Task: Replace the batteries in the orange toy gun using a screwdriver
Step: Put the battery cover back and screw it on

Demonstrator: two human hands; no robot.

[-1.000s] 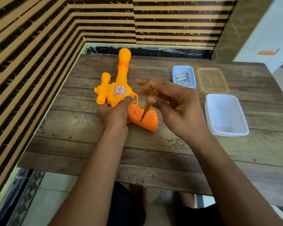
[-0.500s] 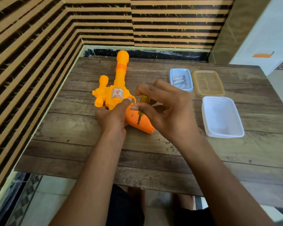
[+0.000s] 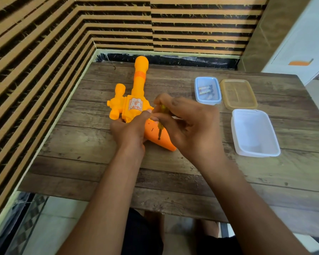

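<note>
The orange toy gun (image 3: 134, 105) lies flat on the wooden table (image 3: 92, 148), barrel pointing away from me. My left hand (image 3: 131, 129) grips the gun where the body meets the handle. My right hand (image 3: 188, 126) pinches a yellow-handled screwdriver (image 3: 160, 124) between thumb and fingertips. Its tip stands in a hole on the orange handle (image 3: 164, 140). Two batteries (image 3: 204, 89) lie in a small blue tray (image 3: 207, 101) at the back right.
A tan lid (image 3: 238, 93) lies right of the blue tray. A white plastic container (image 3: 254, 133) stands nearer, right of my right hand. A striped wall runs along the table's left and far sides.
The screwdriver has swung more upright on the handle and my right hand's fingers have closed in round its grip. My left hand keeps its hold on the gun.
</note>
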